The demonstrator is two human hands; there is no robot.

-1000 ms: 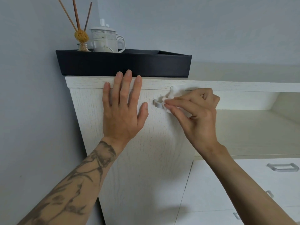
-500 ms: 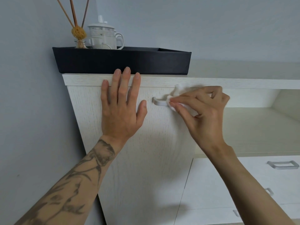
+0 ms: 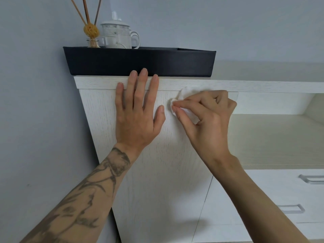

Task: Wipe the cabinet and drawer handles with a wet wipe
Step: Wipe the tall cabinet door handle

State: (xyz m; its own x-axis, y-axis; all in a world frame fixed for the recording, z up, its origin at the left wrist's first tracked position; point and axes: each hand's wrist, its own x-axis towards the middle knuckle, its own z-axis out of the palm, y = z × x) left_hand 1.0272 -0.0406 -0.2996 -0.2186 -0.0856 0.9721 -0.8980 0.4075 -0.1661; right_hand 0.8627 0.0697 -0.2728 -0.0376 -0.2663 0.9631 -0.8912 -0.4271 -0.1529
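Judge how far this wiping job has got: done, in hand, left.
Done: nothing shows as finished. In hand: the right hand pinches a crumpled white wet wipe against the tall white wood-grain cabinet door near its top, covering any handle there, while the flat left hand rests on the door. Left: the two silver bar handles on the white drawers, lower right, untouched.
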